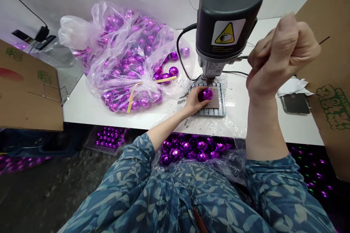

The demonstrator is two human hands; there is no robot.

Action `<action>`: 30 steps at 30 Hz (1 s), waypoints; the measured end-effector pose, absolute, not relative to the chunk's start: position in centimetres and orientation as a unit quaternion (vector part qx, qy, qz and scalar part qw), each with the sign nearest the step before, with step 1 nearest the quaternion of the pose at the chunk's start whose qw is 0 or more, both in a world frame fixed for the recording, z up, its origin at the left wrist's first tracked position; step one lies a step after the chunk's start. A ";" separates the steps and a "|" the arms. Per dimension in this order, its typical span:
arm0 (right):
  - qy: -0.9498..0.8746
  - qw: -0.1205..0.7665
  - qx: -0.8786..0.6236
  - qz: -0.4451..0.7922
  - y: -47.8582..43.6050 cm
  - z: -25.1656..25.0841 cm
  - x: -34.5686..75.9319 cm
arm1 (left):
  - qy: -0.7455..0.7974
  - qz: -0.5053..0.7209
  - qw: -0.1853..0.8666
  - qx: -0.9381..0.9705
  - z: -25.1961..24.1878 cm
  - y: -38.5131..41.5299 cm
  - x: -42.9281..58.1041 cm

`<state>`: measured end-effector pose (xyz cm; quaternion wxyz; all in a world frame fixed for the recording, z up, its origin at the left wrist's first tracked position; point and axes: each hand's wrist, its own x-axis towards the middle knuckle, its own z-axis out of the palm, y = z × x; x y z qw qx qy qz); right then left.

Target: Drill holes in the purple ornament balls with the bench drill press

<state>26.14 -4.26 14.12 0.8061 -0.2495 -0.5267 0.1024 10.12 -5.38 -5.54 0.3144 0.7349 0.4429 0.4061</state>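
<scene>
Your left grip [194, 100] pinched the purple mirror ball [208, 94] just under the drill bit [208, 86]; your right grip [283, 52] curled round the lever [243, 57].

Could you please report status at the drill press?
Left hand holding purple ball beneath drill press. Right hand closed around lever. No obstruction visible.

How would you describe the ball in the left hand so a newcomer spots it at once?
Find the black machine head with the yellow warning triangle, then look down to the brown pad. There the left hand holds a shiny purple ball; unlike the bagged balls, it sits alone directly beneath the chuck.
</scene>
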 end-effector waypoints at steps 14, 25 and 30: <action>-0.485 0.848 -0.205 0.061 -4.9 11.9 25.6 | 0.441 0.410 0.331 0.726 -5.9 -5.1 10.1; -0.531 0.833 -0.157 -0.028 -3.4 8.1 27.1 | 0.410 0.476 0.383 0.678 -6.7 -5.5 10.3; -0.546 0.825 -0.132 -0.053 -2.8 6.5 27.4 | 0.413 0.469 0.382 0.681 -6.5 -5.5 10.3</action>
